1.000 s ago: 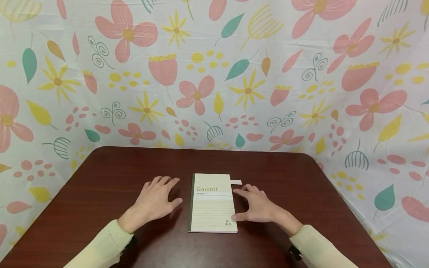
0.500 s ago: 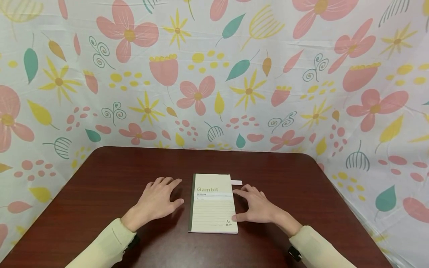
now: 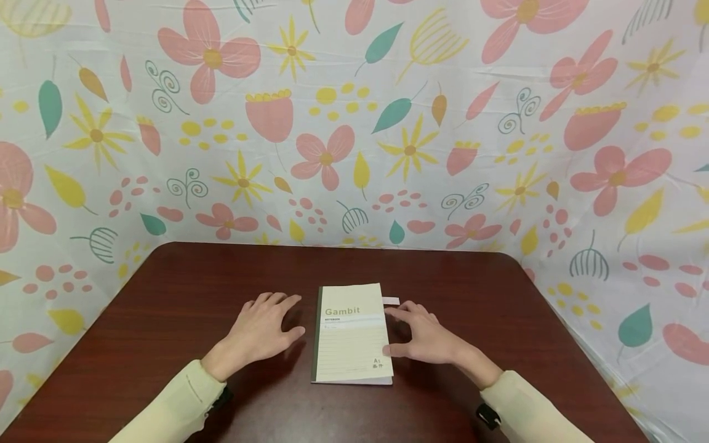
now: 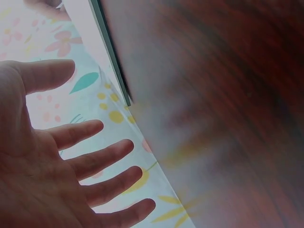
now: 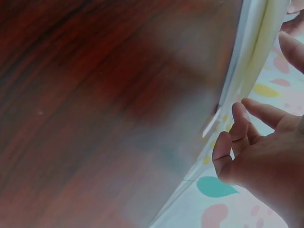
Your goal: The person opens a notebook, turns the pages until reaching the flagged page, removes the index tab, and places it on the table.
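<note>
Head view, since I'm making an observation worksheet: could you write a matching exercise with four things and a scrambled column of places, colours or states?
1. Gambit notebook
2. paper tab
3. tabletop
4. floral cloth

A. white strip, sticking out on the notebook's right
B. dark reddish brown
C. behind the table, printed pink, yellow and teal
D. front cover raised along its right edge

Pairs: 1-D, 2-A, 3-B, 4-C
</note>
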Demonstrator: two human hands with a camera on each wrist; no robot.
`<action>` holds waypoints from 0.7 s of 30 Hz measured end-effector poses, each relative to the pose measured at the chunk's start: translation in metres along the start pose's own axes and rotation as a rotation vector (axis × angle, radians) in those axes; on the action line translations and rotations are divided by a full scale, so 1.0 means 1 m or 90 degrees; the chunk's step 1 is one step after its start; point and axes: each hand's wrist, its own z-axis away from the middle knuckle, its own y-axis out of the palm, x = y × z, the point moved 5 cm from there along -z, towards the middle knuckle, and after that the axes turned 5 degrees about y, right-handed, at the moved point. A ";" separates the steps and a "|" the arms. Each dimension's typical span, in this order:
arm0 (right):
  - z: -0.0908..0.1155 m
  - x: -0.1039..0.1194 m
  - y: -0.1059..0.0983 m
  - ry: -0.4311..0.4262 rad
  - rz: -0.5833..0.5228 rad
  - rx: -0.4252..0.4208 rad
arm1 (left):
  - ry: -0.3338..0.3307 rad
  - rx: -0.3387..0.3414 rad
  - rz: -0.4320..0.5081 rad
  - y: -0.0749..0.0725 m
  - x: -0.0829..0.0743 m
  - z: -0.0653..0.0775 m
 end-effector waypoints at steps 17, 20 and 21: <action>-0.001 0.012 -0.013 -0.031 -0.117 -0.023 | 0.003 0.000 0.010 -0.001 0.001 0.000; -0.002 0.015 -0.014 -0.038 -0.134 -0.032 | 0.003 -0.003 0.010 -0.002 0.001 0.000; -0.002 0.017 -0.015 -0.043 -0.143 -0.034 | 0.002 -0.003 0.010 -0.002 0.001 0.000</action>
